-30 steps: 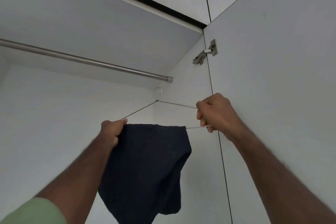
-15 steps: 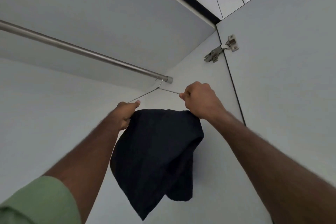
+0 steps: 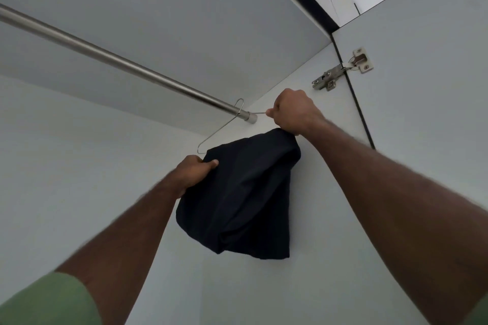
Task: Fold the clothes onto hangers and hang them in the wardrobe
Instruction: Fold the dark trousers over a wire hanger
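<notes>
Both hands grip one wire hanger (image 3: pixel 217 131) with a dark cloth (image 3: pixel 243 192) draped over it, held up inside a pale grey wardrobe (image 3: pixel 79 192). Seen from below, the two bare arms reach upward from the bottom corners of the view.

Largest is the wardrobe itself: a flat back wall, a shelf panel (image 3: pixel 158 21) overhead, and an open door (image 3: pixel 435 113) on the right side. A long metal rail (image 3: pixel 118 60) runs under the shelf from the upper left toward the centre, ending at a round socket against the side wall.

The cloth hangs in loose folds from the hanger's lower bar, near the middle of the view, just below the rail's end. It is navy or black; which garment it is cannot be told.

The left hand (image 3: pixel 196 170), below a green sleeve (image 3: pixel 47 301), has its fingers curled round the cloth's left edge at the hanger's left corner. The right hand (image 3: pixel 293 113) is a closed fist around the hanger's right shoulder wire, with the cloth's upper right corner bunched just under it.

The hanger's thin hook (image 3: pixel 239 105) loops over the rail right beside its end. Its left shoulder wire slopes down, bare, to the left hand.

A small steel hinge (image 3: pixel 340 71) joins door and side wall, up and to the right of the right hand.
</notes>
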Available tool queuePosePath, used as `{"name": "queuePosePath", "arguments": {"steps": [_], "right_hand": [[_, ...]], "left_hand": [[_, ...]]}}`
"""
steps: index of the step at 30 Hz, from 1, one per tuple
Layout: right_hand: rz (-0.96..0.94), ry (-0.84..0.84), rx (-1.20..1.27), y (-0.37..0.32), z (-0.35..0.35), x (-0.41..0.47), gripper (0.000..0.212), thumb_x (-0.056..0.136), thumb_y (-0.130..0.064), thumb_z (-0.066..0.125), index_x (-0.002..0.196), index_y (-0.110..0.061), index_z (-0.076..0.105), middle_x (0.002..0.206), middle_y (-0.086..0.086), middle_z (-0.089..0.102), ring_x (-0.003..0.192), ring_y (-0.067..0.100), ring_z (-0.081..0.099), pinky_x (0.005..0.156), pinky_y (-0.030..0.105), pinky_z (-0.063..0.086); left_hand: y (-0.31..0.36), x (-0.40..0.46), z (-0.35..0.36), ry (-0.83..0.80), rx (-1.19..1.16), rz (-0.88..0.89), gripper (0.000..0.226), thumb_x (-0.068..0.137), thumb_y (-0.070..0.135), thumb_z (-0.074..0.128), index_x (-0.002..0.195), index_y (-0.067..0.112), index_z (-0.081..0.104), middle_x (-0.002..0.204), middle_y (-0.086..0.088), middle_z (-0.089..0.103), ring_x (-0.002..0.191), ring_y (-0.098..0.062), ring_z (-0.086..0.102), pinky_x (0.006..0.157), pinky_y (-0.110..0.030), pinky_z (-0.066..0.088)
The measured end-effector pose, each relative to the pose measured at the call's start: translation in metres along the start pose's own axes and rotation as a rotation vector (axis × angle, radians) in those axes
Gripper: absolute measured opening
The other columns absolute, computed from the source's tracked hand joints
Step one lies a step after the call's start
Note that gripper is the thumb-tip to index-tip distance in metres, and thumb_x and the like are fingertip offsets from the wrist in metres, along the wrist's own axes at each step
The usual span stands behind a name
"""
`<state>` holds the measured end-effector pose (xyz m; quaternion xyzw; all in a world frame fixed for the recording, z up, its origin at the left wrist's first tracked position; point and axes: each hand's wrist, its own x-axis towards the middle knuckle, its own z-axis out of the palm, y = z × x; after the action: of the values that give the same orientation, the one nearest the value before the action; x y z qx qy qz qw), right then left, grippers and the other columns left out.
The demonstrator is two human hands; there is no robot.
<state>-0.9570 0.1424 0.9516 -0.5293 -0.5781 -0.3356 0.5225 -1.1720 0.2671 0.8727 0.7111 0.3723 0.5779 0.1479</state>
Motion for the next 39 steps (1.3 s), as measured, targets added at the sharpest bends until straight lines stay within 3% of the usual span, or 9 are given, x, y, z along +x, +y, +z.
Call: {"name": "queuePosePath", "arguments": {"steps": [4,10,16,21,24,28,35,39], "right_hand": [[-0.014,0.012,-0.063,-0.002,0.004,0.013,0.026,0.097,-0.033,0.067,0.089,-0.009,0.061,0.096,0.011,0.059,0.087,0.032,0.059,0.074,0.034,0.049],[-0.011,0.004,-0.101,0.004,0.019,0.022,0.026,0.095,-0.034,0.068,0.088,-0.013,0.054,0.098,0.009,0.053,0.088,0.031,0.053,0.077,0.034,0.047],[0.009,0.008,-0.101,0.013,0.028,0.023,0.022,0.095,-0.034,0.069,0.092,-0.015,0.056,0.098,0.008,0.051,0.089,0.03,0.052,0.08,0.034,0.048],[0.024,0.02,-0.102,0.016,0.027,0.021,0.024,0.094,-0.035,0.07,0.092,-0.013,0.06,0.099,0.009,0.054,0.095,0.034,0.058,0.083,0.036,0.052],[0.039,0.034,-0.087,0.016,0.027,0.015,0.03,0.093,-0.036,0.071,0.107,-0.01,0.065,0.114,0.013,0.061,0.106,0.036,0.061,0.086,0.038,0.053],[0.063,0.053,-0.104,0.016,0.024,0.003,0.033,0.092,-0.033,0.068,0.116,-0.01,0.066,0.124,0.015,0.06,0.114,0.038,0.059,0.085,0.036,0.05],[0.071,0.061,-0.116,0.02,0.017,-0.033,0.019,0.089,-0.024,0.057,0.098,-0.008,0.057,0.112,0.017,0.062,0.102,0.037,0.059,0.074,0.033,0.042],[0.078,0.076,-0.084,0.02,0.015,-0.061,0.038,0.098,-0.032,0.052,0.127,-0.008,0.048,0.126,0.02,0.055,0.117,0.041,0.054,0.083,0.04,0.044]], "left_hand": [[-0.006,0.012,-0.001,0.062,0.045,0.025,0.039,0.096,0.042,0.064,0.113,0.007,0.061,0.113,-0.006,0.063,0.095,-0.021,0.057,0.062,-0.03,0.039],[-0.017,0.02,-0.001,0.109,0.095,0.023,0.044,0.092,0.038,0.07,0.117,0.004,0.057,0.105,-0.005,0.058,0.091,-0.021,0.053,0.06,-0.03,0.035],[-0.026,0.02,0.009,0.042,0.097,-0.021,0.039,0.09,0.042,0.072,0.115,0.018,0.054,0.119,-0.002,0.059,0.111,-0.024,0.058,0.077,-0.04,0.041],[-0.023,0.015,0.018,0.094,0.122,0.029,0.041,0.09,0.037,0.072,0.12,0.015,0.055,0.119,-0.002,0.056,0.101,-0.02,0.052,0.062,-0.027,0.037],[-0.025,0.014,0.02,0.15,0.131,0.063,0.04,0.087,0.036,0.075,0.117,0.016,0.057,0.121,-0.004,0.059,0.107,-0.022,0.057,0.076,-0.031,0.044],[-0.027,0.007,0.018,0.227,0.179,0.146,0.036,0.085,0.032,0.076,0.112,0.014,0.061,0.113,-0.006,0.064,0.105,-0.025,0.061,0.092,-0.037,0.051],[-0.038,-0.011,0.021,0.279,0.152,0.243,0.019,0.084,0.028,0.078,0.088,0.016,0.064,0.087,0.0,0.067,0.089,-0.022,0.065,0.084,-0.034,0.051],[-0.042,-0.021,0.026,0.286,0.157,0.311,0.016,0.086,0.024,0.075,0.079,0.016,0.063,0.077,0.003,0.065,0.083,-0.022,0.064,0.081,-0.033,0.05]]}}
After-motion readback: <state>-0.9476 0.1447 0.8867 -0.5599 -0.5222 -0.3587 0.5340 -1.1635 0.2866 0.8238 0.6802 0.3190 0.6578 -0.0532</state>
